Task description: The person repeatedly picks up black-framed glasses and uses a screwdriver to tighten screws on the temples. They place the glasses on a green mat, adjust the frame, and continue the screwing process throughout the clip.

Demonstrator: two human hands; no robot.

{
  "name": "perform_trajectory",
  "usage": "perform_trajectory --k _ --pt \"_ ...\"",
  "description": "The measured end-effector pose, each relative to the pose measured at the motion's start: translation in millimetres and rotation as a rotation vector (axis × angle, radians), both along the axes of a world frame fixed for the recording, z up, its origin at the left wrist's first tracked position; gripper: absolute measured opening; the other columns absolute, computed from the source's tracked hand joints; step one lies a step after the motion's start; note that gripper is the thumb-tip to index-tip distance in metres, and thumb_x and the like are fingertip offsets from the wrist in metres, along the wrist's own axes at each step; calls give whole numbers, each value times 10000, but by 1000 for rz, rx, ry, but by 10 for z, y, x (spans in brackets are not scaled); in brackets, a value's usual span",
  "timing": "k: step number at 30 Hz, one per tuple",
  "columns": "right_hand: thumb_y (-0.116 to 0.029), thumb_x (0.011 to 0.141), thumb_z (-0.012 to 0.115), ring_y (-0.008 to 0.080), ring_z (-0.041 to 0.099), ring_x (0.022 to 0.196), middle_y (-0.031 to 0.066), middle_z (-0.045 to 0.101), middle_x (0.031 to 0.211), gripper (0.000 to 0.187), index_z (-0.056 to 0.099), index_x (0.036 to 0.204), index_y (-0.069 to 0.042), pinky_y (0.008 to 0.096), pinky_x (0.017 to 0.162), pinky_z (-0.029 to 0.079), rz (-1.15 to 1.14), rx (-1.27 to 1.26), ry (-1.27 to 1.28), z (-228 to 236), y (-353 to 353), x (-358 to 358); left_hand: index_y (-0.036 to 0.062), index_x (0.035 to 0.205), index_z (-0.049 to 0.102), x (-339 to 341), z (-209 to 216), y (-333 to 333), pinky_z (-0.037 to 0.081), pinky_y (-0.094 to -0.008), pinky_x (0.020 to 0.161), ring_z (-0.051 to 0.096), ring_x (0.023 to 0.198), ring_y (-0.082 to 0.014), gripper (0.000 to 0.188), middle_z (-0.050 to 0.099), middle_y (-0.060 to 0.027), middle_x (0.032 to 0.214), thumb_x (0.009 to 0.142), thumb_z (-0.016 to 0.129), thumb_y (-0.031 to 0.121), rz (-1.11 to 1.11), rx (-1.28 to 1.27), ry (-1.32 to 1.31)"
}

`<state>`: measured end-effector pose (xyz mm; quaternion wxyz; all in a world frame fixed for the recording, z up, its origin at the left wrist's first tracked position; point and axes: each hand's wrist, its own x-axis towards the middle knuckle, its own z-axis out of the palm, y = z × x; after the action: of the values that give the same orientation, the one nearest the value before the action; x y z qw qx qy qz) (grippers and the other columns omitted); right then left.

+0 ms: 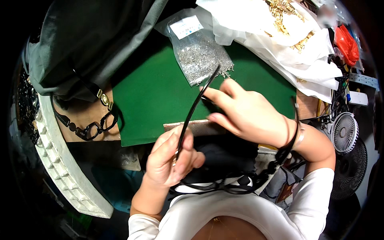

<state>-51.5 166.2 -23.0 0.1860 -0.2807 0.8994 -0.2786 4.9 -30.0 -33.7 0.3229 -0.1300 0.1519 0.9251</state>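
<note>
A narrow black strap (191, 111) slants up and to the right from my left hand (173, 158), whose closed fingers grip its lower end, where a small metallic glint shows. My right hand (242, 110) reaches in from the right over the green mat. Its index fingertip is at the strap, with thumb and index finger apart; a small dark piece shows under the index finger, too hidden to name. Another black strap (289, 150) with dark round links passes by my right forearm, and dark straps (224, 185) lie across my lap.
On the green mat (148, 104), an open clear bag (196, 56) spills small silvery pieces. White wrapping (256, 28) holds gold-coloured chains (282, 20). Black straps with buckles (94, 130) lie left, near a dark grey cloth (92, 52). A white moulded edge (66, 168) and fans (345, 132) flank the workspace.
</note>
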Motion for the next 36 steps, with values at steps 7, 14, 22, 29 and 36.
perform_trajectory --k 7,14,22,29,36 --pt "-156 751 604 284 550 666 141 442 876 463 428 1162 -35 349 572 470 -132 66 17 -8 107 95 75 817 421 49 -12 -20 424 -244 548 433 414 -68 293 454 30 525 915 361 345 112 1 17" --pt "-85 755 577 271 555 637 124 476 838 291 527 1041 -65 335 545 464 -148 3 129 -141 67 35 1 1246 353 93 -173 117 384 -346 879 426 548 -106 456 477 -3 554 909 390 305 214 16 257" --pt "-43 691 590 232 562 605 101 485 817 317 552 1005 -66 315 495 468 -148 59 212 -195 8 47 22 1254 372 93 -178 -64 361 -305 791 356 533 -87 437 447 24 545 887 437 250 213 62 120" --pt "-44 675 592 218 556 608 92 482 817 354 550 1025 -71 306 495 465 -132 110 254 -193 -27 52 83 1289 339 33 -285 -7 354 -317 799 339 600 -84 397 398 39 567 922 344 234 153 341 -71" --pt "-40 662 566 224 539 591 91 479 810 400 527 1060 -51 297 499 461 26 380 511 -231 -91 130 70 1292 332 79 -342 -41 358 -326 823 343 619 -89 404 391 39 597 934 299 255 151 362 -135"
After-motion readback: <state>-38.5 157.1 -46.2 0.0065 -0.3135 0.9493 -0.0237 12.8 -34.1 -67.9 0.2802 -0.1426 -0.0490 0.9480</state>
